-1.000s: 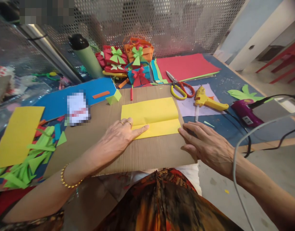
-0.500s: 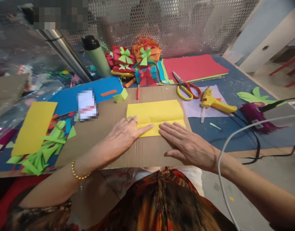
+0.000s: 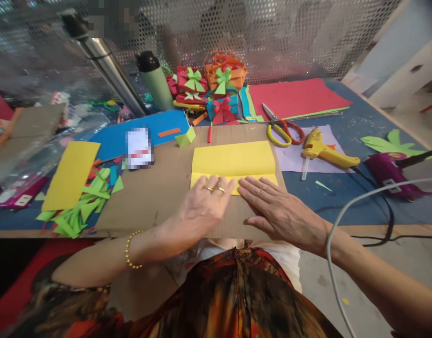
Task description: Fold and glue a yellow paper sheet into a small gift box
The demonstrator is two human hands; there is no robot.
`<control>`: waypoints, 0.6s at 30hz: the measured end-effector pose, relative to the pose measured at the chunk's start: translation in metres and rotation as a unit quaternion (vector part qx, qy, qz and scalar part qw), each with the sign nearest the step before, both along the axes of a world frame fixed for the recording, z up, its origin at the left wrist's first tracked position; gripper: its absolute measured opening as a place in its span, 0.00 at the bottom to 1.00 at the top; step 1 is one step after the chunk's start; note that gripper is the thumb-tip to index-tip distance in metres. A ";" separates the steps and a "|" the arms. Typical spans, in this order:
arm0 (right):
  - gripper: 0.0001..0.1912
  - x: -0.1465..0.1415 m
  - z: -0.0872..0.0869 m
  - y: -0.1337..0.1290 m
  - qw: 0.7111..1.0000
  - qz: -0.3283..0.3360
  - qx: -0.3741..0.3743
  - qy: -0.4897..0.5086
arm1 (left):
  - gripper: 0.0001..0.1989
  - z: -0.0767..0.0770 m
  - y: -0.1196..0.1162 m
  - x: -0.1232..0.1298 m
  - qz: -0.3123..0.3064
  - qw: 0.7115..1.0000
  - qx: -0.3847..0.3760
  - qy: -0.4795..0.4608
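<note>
A yellow sheet of paper (image 3: 233, 157) lies on a piece of brown cardboard (image 3: 159, 197), its near strip folded along a crease that runs across its width. My left hand (image 3: 205, 202) rests over the near left part of the folded strip, fingers stretched out and holding nothing. Beside it, my right hand (image 3: 272, 202) lies flat with its fingertips on the strip's right part. The strip's near edge is partly hidden under both hands.
Scissors (image 3: 281, 129) and a yellow glue gun (image 3: 328, 150) lie to the right, near a grey cable (image 3: 331, 249). Green paper scraps (image 3: 85, 202) and another yellow sheet (image 3: 71, 173) are at left. Behind stand small paper baskets (image 3: 223, 75) and a green bottle (image 3: 155, 82).
My left hand has turned and laid more fingers across the fold, instead of pointing along it with the index finger. My right hand has stayed on the strip. The camera view has shifted slightly.
</note>
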State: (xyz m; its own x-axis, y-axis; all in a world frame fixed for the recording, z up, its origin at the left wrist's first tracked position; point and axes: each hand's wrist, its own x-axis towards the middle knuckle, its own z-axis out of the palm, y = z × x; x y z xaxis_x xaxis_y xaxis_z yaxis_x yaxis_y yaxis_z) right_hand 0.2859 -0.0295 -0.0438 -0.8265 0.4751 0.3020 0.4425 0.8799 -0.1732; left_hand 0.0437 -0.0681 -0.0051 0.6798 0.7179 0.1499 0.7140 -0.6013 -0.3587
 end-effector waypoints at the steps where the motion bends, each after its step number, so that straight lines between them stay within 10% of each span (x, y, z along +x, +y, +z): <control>1: 0.36 0.000 0.000 0.000 1.000 0.001 0.002 -0.001 | 0.22 -0.005 -0.004 0.005 -0.024 0.999 0.003 -0.022; 7: 0.33 0.001 -0.001 0.000 1.000 0.000 0.014 -0.011 | 0.40 -0.020 -0.017 0.013 -0.025 0.995 -0.027 -0.094; 18: 0.36 0.002 0.000 -0.002 1.000 -0.003 0.015 -0.009 | 0.31 -0.016 -0.026 -0.016 0.037 0.996 0.026 -0.082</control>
State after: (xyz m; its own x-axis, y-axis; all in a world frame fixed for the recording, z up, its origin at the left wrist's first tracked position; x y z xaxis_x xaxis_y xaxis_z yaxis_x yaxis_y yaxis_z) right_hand 0.2877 -0.0313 -0.0438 -0.8291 0.4717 0.3002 0.4512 0.8815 -0.1391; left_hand 0.0275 -0.0944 -0.0215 0.5890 0.7532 0.2930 0.8070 -0.5288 -0.2628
